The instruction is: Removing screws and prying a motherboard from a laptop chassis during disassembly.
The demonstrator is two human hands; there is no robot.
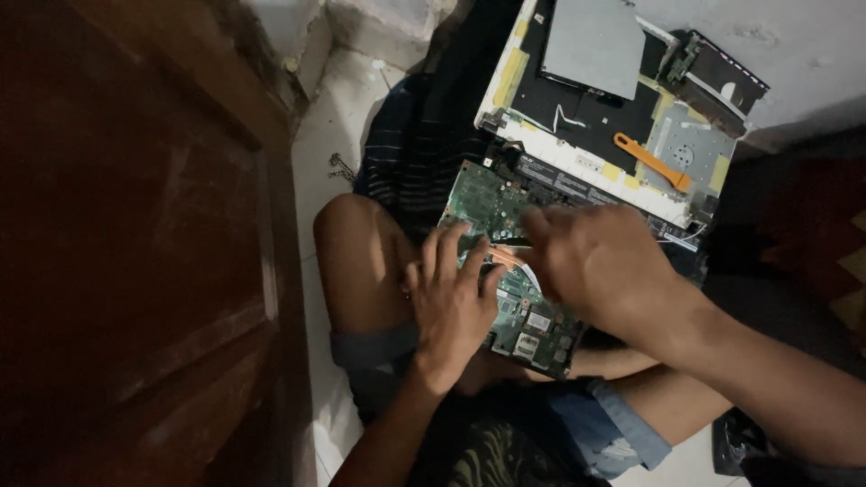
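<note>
A green circuit board (492, 203) rests on my lap, across my bent knee. My left hand (451, 293) lies flat on its near left part, fingers spread, holding it down. My right hand (600, 261) hovers over the board's middle with fingers curled; whether it pinches a small part is hidden. A copper-coloured strip (507, 259) shows between the two hands.
An opened laptop shell (577, 162) with black and yellow insulation lies beyond the board, with an orange pry tool (651, 162) and a grey metal plate (591, 45) on it. A dark wooden door (135, 243) stands at left. A small metal chain (341, 167) lies on the white floor.
</note>
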